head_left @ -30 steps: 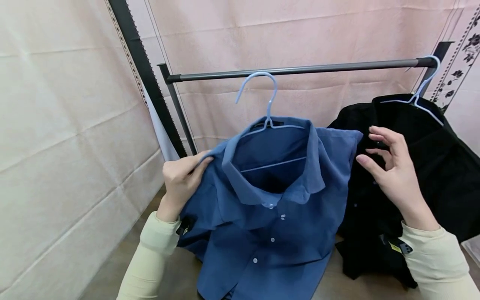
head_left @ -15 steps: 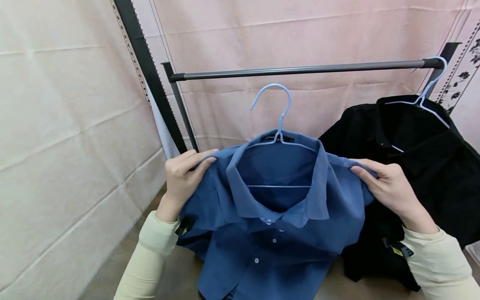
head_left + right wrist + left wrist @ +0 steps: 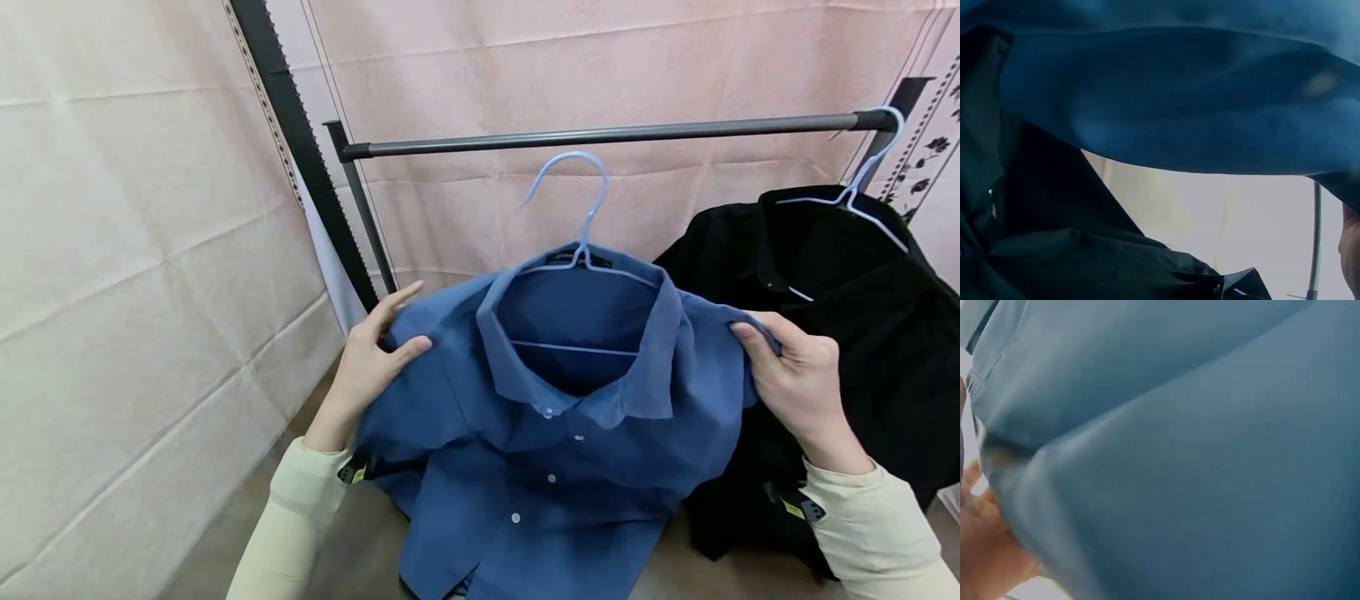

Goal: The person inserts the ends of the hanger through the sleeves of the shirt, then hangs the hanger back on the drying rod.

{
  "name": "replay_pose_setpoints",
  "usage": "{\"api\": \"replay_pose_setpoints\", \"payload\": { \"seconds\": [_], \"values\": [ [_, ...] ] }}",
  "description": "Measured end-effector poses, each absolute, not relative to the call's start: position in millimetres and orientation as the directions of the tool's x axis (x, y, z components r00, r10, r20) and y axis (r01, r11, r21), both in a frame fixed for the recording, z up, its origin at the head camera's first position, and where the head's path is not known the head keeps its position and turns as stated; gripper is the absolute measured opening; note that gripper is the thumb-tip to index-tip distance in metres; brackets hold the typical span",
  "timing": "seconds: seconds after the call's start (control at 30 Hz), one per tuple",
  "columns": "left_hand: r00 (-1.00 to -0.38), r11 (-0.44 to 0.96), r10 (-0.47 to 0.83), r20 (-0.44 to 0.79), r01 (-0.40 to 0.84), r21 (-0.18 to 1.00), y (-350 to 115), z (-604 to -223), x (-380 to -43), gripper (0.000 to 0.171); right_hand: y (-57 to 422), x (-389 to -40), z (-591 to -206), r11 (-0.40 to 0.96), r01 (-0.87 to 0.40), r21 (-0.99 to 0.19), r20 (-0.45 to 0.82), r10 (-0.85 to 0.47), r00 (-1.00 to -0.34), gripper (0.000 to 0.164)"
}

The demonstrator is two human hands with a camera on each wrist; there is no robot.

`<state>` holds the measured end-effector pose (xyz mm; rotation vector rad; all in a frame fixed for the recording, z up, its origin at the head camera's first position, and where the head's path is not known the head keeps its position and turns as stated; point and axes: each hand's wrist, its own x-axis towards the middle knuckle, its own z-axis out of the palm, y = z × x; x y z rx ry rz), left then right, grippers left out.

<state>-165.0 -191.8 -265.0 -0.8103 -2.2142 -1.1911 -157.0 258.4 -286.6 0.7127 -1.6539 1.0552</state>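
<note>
A blue collared shirt [image 3: 600, 475] with white buttons hangs on a light blue hanger [image 3: 592, 217], whose hook stands just below the rack's bar in the head view. My right hand [image 3: 798, 379] pinches the shirt's right-side shoulder between thumb and fingers. At the opposite shoulder, my left hand [image 3: 363, 367] has its thumb spread away from its fingers, the thumb lying over the front of the cloth. Blue fabric [image 3: 1197, 462] fills most of the left wrist view, with part of the hand at lower left. In the right wrist view, the shirt's underside [image 3: 1166, 106] covers the top.
A dark metal rack bar [image 3: 600, 137] runs across behind the shirt. At its right end a black shirt [image 3: 862, 350] hangs on another light blue hanger [image 3: 862, 167], partly behind my right hand. Pale cloth walls [image 3: 150, 292] enclose the left side and back.
My right hand came in and took hold of the shirt's shoulder. The left hand loosened its pinch and spread its thumb. Shirt and hanger shifted right; the hook dipped, then rose.
</note>
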Motion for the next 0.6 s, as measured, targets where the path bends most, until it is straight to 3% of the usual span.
{"api": "replay_pose_setpoints", "payload": {
  "seconds": [0.07, 0.13, 0.27, 0.37, 0.5, 0.6],
  "values": [
    [-0.808, 0.408, 0.272, 0.523, 0.589, 0.697, -194, -269, -163, 0.073, 257, -155, -284, 0.443, -0.836, -0.325, 0.943, 0.090, -0.320, 0.018],
    [-0.857, 0.368, 0.304, 0.415, 0.508, 0.779, -196, -279, -168, 0.083, 255, -153, -281, 0.438, -0.827, -0.352, 0.936, 0.154, -0.316, 0.020],
    [-0.863, 0.272, 0.429, 0.267, 0.406, 0.872, -192, -312, -190, 0.094, 254, -154, -275, 0.426, -0.818, -0.387, 0.918, 0.258, -0.300, 0.024],
    [-0.877, 0.270, 0.452, 0.163, 0.309, 0.912, -185, -343, -209, 0.093, 252, -156, -272, 0.410, -0.821, -0.396, 0.911, 0.291, -0.294, 0.023],
    [-0.919, 0.313, 0.376, 0.117, 0.245, 0.917, -173, -376, -228, 0.090, 249, -157, -274, 0.413, -0.820, -0.397, 0.911, 0.286, -0.298, 0.021],
    [-0.936, 0.286, 0.318, 0.153, 0.249, 0.925, -166, -385, -236, 0.081, 249, -159, -278, 0.432, -0.809, -0.399, 0.912, 0.274, -0.304, 0.020]
  ]
}}
